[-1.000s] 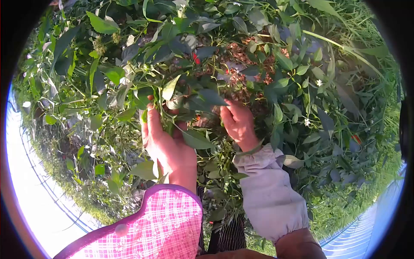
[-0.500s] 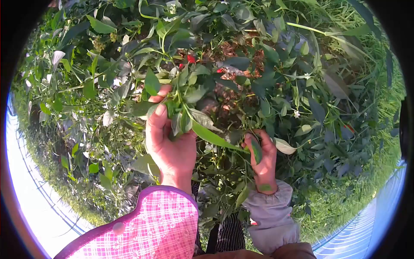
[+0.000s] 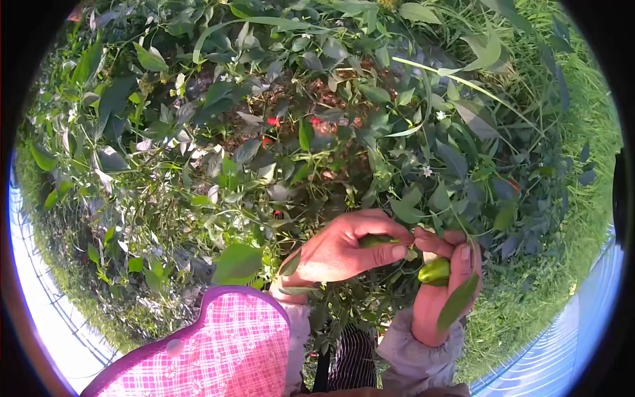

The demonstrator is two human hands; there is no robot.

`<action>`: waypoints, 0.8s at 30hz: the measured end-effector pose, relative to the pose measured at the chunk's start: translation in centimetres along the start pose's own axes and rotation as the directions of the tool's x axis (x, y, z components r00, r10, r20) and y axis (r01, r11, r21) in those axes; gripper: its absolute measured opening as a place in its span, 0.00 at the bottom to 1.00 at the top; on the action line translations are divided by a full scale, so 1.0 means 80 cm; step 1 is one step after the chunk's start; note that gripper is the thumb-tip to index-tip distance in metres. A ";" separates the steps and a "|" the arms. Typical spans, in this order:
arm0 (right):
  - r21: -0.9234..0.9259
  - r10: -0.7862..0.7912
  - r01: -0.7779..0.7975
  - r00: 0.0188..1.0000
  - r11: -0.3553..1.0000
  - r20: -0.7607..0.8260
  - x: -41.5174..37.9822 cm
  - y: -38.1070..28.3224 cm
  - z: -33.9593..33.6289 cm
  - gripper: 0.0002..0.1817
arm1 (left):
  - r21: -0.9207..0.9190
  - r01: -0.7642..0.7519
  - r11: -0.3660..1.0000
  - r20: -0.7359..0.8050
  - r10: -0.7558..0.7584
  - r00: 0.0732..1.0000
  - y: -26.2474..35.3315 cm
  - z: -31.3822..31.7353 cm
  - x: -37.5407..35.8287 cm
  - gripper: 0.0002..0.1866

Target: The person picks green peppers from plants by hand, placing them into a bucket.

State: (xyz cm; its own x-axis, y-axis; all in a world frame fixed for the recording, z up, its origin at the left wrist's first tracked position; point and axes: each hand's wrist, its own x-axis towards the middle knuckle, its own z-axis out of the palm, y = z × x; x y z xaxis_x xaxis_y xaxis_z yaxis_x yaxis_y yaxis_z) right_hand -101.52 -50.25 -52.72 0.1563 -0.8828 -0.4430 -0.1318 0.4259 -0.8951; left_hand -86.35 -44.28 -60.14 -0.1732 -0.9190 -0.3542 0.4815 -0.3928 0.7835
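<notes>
My left hand [image 3: 340, 248] reaches across to the right, its thumb and fingers closed around a green pepper [image 3: 374, 241] that is partly hidden. Its fingertips meet those of my right hand [image 3: 458, 281] at a thin stem. Curled fingers of the right hand hold another, shiny green pepper [image 3: 434, 271] against the palm. A leaf [image 3: 458, 303] hangs over the right hand's outer side. Leafy pepper plants [image 3: 264, 165] surround both hands.
Red peppers [image 3: 273, 122] show low among the foliage, and white flowers [image 3: 426, 172] dot the plants. A long pale stalk [image 3: 456, 78] leans across the upper right. Tall grass [image 3: 589, 198] lines the right side. A pink checked sleeve [image 3: 225, 344] covers my left arm.
My left hand has let go of the upper stem and moved down and right, now closed on a green pepper. My right hand has moved right and slightly down, turning so its pepper shows.
</notes>
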 end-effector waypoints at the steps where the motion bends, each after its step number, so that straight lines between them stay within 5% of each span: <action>1: 0.005 0.026 -0.027 0.996 1.000 0.080 -0.006 0.012 -0.001 0.21 | -0.031 -0.048 0.998 0.033 0.049 0.998 -0.005 0.007 0.001 0.17; 2: 0.003 0.027 -0.027 0.997 1.000 0.079 -0.008 0.022 -0.001 0.21 | -0.024 -0.026 0.999 0.072 0.028 0.997 -0.006 0.008 0.001 0.20; 4: -0.273 -0.192 0.278 0.934 0.921 0.302 -0.011 0.040 0.003 0.22 | -0.109 -0.040 0.993 0.042 0.045 0.998 -0.004 0.005 -0.002 0.21; 6: -0.262 -0.288 0.399 0.881 0.879 0.375 0.000 0.047 -0.002 0.22 | -0.159 -0.031 0.987 0.074 0.043 0.996 -0.002 0.005 -0.005 0.21; 8: -0.155 -0.067 0.156 0.883 0.976 0.464 0.009 0.033 0.003 0.21 | -0.212 -0.022 0.977 0.107 0.046 0.993 -0.001 0.003 -0.006 0.20; 9: -0.024 0.058 -0.053 0.878 0.998 0.476 0.012 0.030 0.006 0.20 | -0.021 -0.116 0.993 0.102 0.118 0.988 -0.002 0.002 -0.004 0.19; 10: -0.024 0.060 -0.056 0.876 0.998 0.478 0.016 0.030 0.006 0.20 | 0.169 -0.205 0.964 0.110 0.188 0.976 -0.002 0.003 -0.002 0.17; 11: 0.007 0.153 -0.178 0.861 0.984 0.485 0.021 0.030 0.005 0.19 | -0.056 0.088 0.994 -0.002 -0.089 0.996 0.004 0.012 -0.008 0.10; 12: 0.036 0.242 -0.298 0.834 0.954 0.496 0.027 0.030 0.005 0.17 | -0.056 0.087 0.995 -0.005 -0.087 0.996 0.001 0.012 -0.006 0.10; 14: 0.029 0.230 -0.269 0.870 0.963 0.436 0.049 0.049 0.009 0.19 | -0.190 0.073 0.979 0.175 -0.040 0.984 -0.017 0.009 -0.002 0.10; 15: 0.022 0.326 -0.365 0.855 0.931 0.404 0.063 0.054 0.009 0.22 | -0.128 -0.108 0.986 0.105 0.121 0.987 -0.024 0.010 0.003 0.11; 16: 0.019 0.417 -0.456 0.829 0.890 0.372 0.077 0.058 0.012 0.24 | -0.127 -0.109 0.986 0.105 0.122 0.987 -0.024 0.008 0.001 0.11; 17: 0.093 0.409 -0.492 0.801 0.865 0.437 0.086 0.061 0.020 0.30 | -0.375 -0.066 0.925 -0.052 0.050 0.997 -0.014 0.003 -0.001 0.13; 18: 0.367 0.339 -0.501 0.840 0.784 0.424 0.081 0.072 0.035 0.33 | -0.602 -0.061 0.796 -0.184 -0.064 0.981 -0.006 -0.001 -0.004 0.16; 20: 0.166 0.201 -0.360 0.783 0.918 0.588 0.080 0.054 0.036 0.35 | -0.737 -0.153 0.658 -0.393 -0.232 0.890 0.000 -0.008 -0.014 0.18; 21: -0.015 0.142 -0.157 0.840 0.987 0.524 0.069 0.056 0.041 0.31 | -0.728 -0.090 0.680 -0.432 -0.352 0.830 0.004 -0.007 -0.016 0.17; 22: -0.350 0.005 0.204 0.858 0.914 0.514 0.065 0.058 0.043 0.23 | -0.722 -0.022 0.691 -0.466 -0.463 0.754 0.006 -0.006 -0.017 0.16; 24: -0.446 0.036 0.133 0.936 0.885 0.350 0.059 0.061 0.053 0.15 | -0.666 0.078 0.742 -0.451 -0.484 0.750 0.005 -0.005 -0.016 0.15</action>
State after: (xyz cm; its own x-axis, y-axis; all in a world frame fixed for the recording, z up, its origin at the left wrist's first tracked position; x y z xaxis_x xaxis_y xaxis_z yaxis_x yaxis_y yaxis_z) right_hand -97.31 -51.48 -59.39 0.4844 -0.7416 -0.4641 -0.5327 0.1708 -0.8289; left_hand -85.58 -43.23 -59.54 0.0246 -0.4836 -0.8749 0.9159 -0.3399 0.2136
